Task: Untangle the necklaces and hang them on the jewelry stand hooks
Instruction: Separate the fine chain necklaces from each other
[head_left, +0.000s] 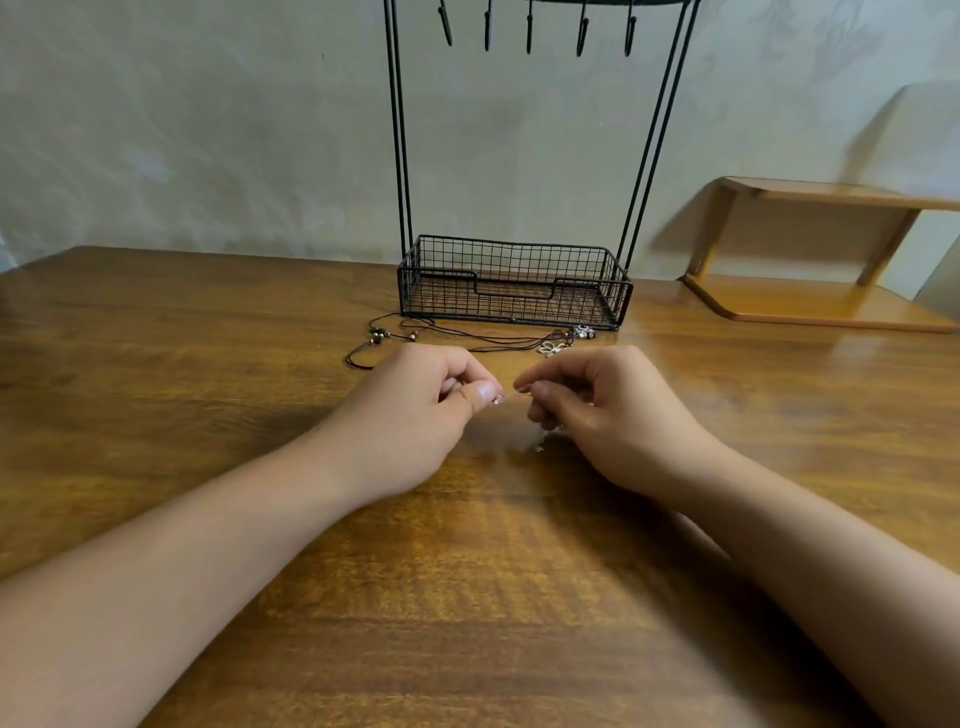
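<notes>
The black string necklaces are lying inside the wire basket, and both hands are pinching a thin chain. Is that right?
Not quite. The head view shows the black string necklaces lying on the wooden table, in front of the wire basket, not inside it. The rest holds: the left hand and right hand both pinch a thin chain.
</notes>
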